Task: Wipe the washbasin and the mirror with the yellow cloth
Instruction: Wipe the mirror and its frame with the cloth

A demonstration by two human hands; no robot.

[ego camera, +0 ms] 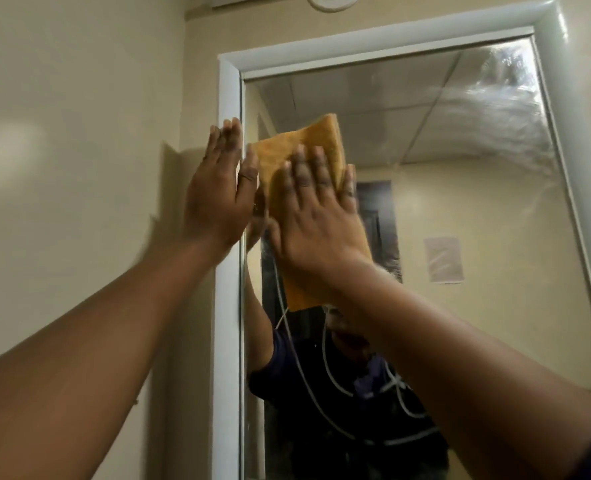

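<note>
- Right hand (318, 216): flat, fingers straight and slightly spread, pressing the yellow cloth (304, 150) against the glass.
- Yellow cloth: spread flat on the mirror (477, 202) near its upper left corner; top edge above the fingertips, lower edge below the right wrist.
- Left hand (217, 195): open, fingers straight and close together, at the left side of the white frame (228, 306), just beside the cloth; contact with the frame cannot be told.
- Hands: side by side, close together, gripping nothing.
- Mirror: upright on a beige wall (79, 133); hazy streaks on the glass at upper right.
- Reflection: ceiling panels, a far wall with a sheet of paper (444, 259), a dark top crossed by white cords (321, 368).
- Round white fitting (333, 1): on the wall above the frame, cut off by the top edge.
- Washbasin: out of view.
</note>
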